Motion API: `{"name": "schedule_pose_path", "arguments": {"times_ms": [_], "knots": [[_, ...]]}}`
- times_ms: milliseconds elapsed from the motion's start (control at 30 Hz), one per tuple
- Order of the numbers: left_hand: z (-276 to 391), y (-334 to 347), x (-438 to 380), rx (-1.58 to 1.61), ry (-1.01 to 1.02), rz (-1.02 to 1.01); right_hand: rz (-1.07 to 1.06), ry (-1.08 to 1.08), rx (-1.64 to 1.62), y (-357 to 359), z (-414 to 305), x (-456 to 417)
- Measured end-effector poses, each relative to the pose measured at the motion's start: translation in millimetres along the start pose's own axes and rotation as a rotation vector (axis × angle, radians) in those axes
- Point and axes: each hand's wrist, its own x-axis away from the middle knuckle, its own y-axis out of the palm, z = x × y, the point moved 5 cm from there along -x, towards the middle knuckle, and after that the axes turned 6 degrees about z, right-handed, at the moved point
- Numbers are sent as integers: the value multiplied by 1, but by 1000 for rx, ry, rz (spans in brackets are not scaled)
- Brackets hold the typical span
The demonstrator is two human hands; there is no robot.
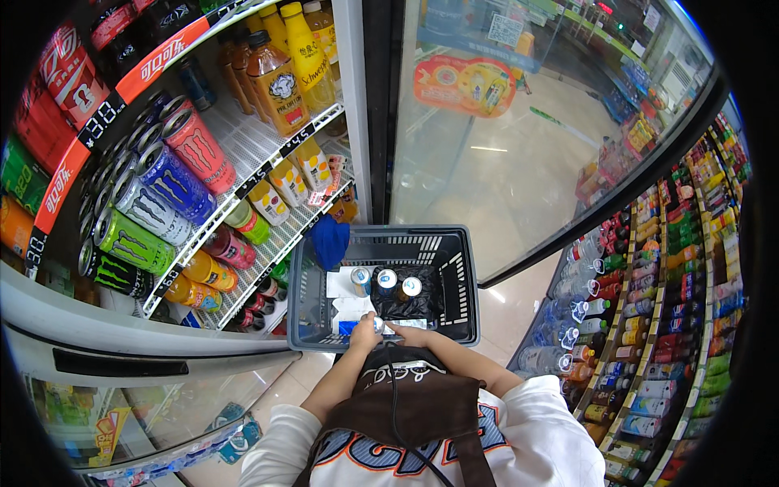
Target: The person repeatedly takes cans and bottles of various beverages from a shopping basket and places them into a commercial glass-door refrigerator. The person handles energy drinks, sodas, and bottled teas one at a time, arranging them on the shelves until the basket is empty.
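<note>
Before me stands a dark grey plastic shopping basket [467, 255]. At its near side, my left hand [365, 333] is closed around a can [378, 325], of which only the pale upper part shows. My right hand [409, 334] is just to the right, its fingers extended towards that can and the near edge of the white-and-blue packaging [350, 326]. Whether it grips anything is unclear. Three upright cans, a left one [360, 282], a middle one [386, 280] and a right one [411, 287], stand farther in. Black plastic film [429, 277] lies around the right two.
A blue cloth [329, 242] hangs over the basket's far left corner. Left is an open drinks cooler with Monster cans [182, 189] and bottles [277, 85] on wire shelves [243, 143]. Its glass door [548, 152] swings out at right, before shelves of bottled drinks [645, 341].
</note>
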Motion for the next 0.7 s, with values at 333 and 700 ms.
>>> {"name": "schedule_pose_path", "arguments": {"times_ms": [333, 700], "knots": [[-28, 20, -13, -98, -134, -98, 0, 47, -5, -6, -18, 16], [-36, 36, -19, -90, -263, -214, 17, 158, 1, -5, 2, 23]]}}
